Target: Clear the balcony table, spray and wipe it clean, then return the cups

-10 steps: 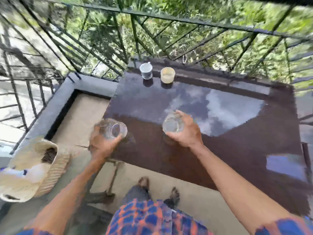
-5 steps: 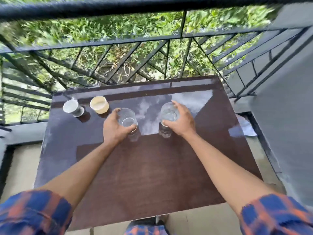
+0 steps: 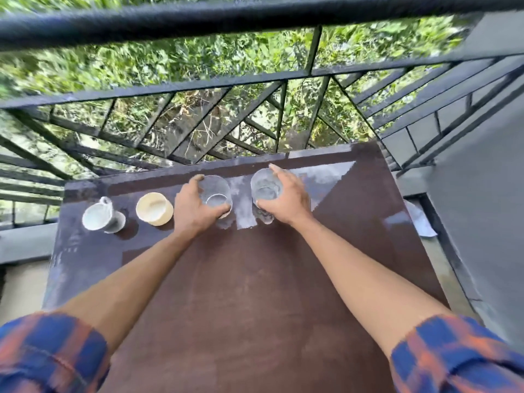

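Change: both hands and their glasses are farther across the glossy dark brown table (image 3: 255,293) than half a second ago, now in its far row.
Containers, left to right: white ceramic mug (image 3: 97,215), pale inside. Round cream cup (image 3: 153,208), contents unclear. Left clear glass (image 3: 215,191) and right clear glass (image 3: 265,185), bases visible through their mouths.
Left hand (image 3: 195,211) curls around the left clear glass. Right hand (image 3: 286,199) curls around the right clear glass. Both arms are extended.
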{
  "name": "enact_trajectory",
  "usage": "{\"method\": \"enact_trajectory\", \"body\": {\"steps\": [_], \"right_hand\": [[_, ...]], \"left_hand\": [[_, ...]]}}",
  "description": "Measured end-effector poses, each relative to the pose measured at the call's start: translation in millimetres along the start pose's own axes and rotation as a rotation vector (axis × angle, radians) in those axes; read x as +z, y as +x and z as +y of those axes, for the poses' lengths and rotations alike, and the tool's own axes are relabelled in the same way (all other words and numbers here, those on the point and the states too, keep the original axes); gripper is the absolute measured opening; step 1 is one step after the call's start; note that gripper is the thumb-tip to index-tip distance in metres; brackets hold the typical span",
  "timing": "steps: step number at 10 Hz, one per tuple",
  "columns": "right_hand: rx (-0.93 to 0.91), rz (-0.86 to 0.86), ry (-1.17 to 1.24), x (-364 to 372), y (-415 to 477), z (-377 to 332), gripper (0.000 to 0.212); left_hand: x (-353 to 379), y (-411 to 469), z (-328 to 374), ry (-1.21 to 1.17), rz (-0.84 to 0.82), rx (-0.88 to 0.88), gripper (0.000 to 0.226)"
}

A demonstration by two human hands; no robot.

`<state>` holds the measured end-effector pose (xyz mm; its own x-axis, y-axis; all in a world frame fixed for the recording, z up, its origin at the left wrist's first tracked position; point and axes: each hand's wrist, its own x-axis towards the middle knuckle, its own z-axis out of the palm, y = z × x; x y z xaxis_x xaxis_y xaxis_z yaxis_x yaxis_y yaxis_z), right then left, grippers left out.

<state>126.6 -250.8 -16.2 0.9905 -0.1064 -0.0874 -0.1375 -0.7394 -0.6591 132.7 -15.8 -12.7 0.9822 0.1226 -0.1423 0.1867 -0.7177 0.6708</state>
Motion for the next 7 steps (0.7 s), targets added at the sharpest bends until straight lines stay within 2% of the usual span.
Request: {"method": "enact_trajectory", "body": {"steps": [2,4,5,6,7], "right_hand": [[0.034,-0.021,0.013,11.8,11.4,-8.1,0.096],[0.143,-0.099,0.088,13.3,-10.7,11.7,0.117],[0.218,-0.096,0.105,19.4,-43.3,25.5,0.093],[0.269,-0.055,0.165,32.4,-79.1,42.4,0.037],[0.275,-0.049,0.179,44.3,-125.8,41.0,0.012]], "left_hand": [[-0.3,5.7,-2.7,0.05,-0.042,0.033,0.1],[-1.9,1.5,-2.6,0.031,-0.043,0.006,0.117],[-5.2,-18.3,-10.5,-0.038,-0.012,-0.026,0.122],[-6.7,-51.8,-27.1,-0.101,-0.013,-0.105,0.096],[-10.3,-114.1,-58.0,-0.09,-0.005,-0.167,0.04]]}}
